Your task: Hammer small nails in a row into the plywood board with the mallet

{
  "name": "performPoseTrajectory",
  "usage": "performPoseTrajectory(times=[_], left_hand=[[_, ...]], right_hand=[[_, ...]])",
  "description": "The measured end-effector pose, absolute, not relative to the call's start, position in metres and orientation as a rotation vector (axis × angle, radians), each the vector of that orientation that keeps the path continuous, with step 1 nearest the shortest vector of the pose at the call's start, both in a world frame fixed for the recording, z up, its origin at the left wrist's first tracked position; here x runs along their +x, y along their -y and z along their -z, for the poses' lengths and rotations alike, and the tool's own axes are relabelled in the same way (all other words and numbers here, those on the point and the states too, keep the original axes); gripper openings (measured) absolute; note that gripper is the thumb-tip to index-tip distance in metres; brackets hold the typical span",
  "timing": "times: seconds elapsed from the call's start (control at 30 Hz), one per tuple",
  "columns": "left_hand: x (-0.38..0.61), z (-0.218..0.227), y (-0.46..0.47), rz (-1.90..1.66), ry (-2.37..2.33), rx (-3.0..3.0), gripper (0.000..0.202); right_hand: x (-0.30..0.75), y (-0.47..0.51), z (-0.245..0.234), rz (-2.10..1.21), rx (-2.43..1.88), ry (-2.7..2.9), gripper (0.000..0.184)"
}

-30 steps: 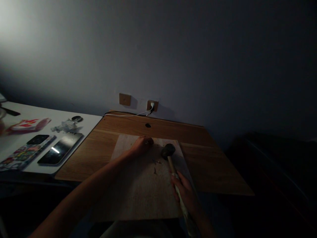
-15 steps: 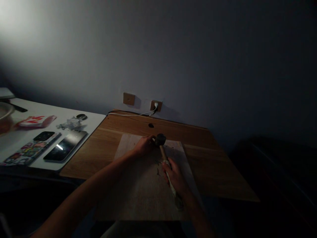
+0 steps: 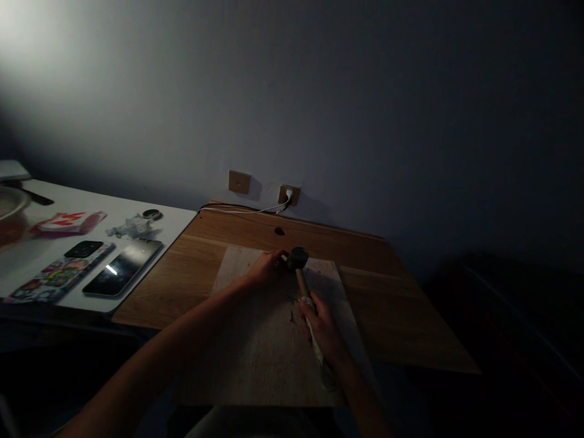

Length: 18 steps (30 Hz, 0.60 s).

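Note:
My right hand [image 3: 319, 316] is wrapped round the wooden handle of a hammer [image 3: 300, 281]. The dark, blocky hammer head is over the far part of a pale wooden board [image 3: 255, 353]. Close to the left of that head, my left hand [image 3: 267, 267] rests low over the board, its fingers bent and closed together. Whatever those fingers hold is hidden by the hand and the dim light. Between the hands lie several small nails or screws [image 3: 291, 316] on the board.
The board lies on a brown wooden table [image 3: 410, 316] against the wall. A white table [image 3: 86, 204] at left carries two phones [image 3: 123, 267], [image 3: 59, 274], crumpled plastic [image 3: 134, 226], a red-and-white packet [image 3: 70, 222] and a bowl [image 3: 13, 204]. A white plug [image 3: 289, 194] sits in a wall socket.
The whole view has shifted slightly. Both hands and the hammer keep nearly the same place over the board, with the hammer head still beside my left fingers.

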State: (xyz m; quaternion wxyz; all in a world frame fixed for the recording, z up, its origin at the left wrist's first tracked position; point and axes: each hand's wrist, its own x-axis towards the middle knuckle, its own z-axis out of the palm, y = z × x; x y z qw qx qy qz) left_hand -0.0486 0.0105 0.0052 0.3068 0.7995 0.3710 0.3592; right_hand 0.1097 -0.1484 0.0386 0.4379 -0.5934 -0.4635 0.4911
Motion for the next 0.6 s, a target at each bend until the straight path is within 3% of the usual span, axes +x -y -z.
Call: performPoseTrajectory(times=[0.6], left_hand=[[-0.048,0.0,-0.013,-0.932,-0.984,2.146,0.04]], right_hand=[[0.113,0.154,-0.043,-1.224,-1.487,1.115,0.04]])
